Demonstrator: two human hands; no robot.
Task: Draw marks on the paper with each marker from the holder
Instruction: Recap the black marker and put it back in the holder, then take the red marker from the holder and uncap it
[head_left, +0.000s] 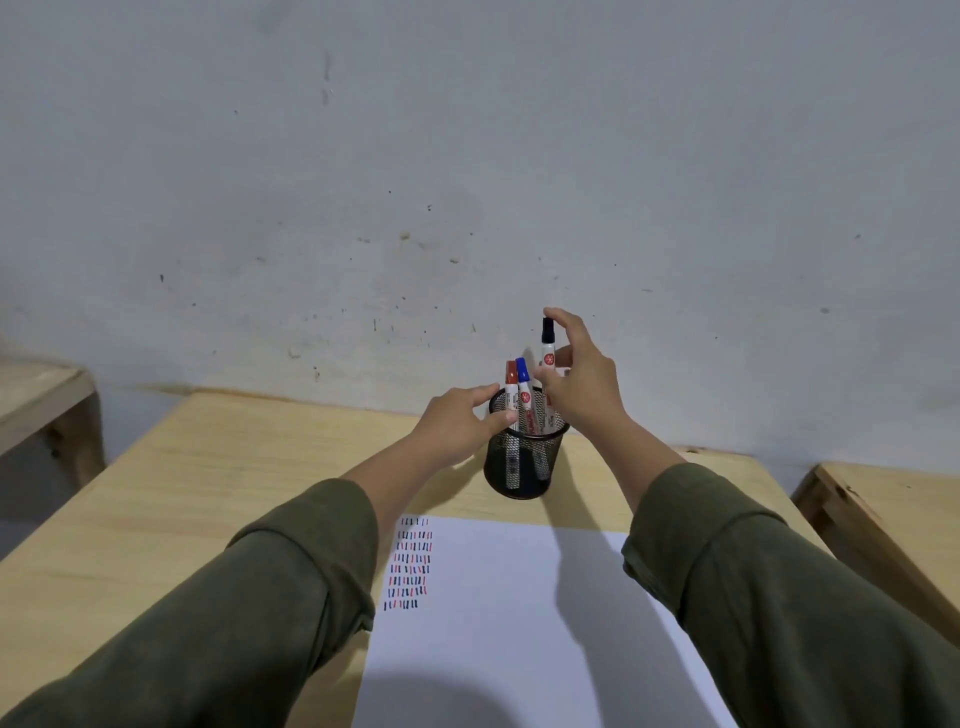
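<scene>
A black mesh holder (524, 460) stands on the wooden table beyond the paper. A red-capped marker (511, 382) and a blue-capped marker (523, 376) stand inside it. My left hand (460, 423) grips the holder's left rim. My right hand (582, 382) pinches a black-capped marker (547, 340), upright and raised above the holder's right side. The white paper (519, 623) lies near me, with rows of short red, blue and black marks (410, 564) at its upper left.
The light wooden table (208, 493) ends against a stained white wall (467, 182). Another wooden piece (41, 400) stands at the left, and one more (893, 509) at the right. My green sleeves cover the near table edge.
</scene>
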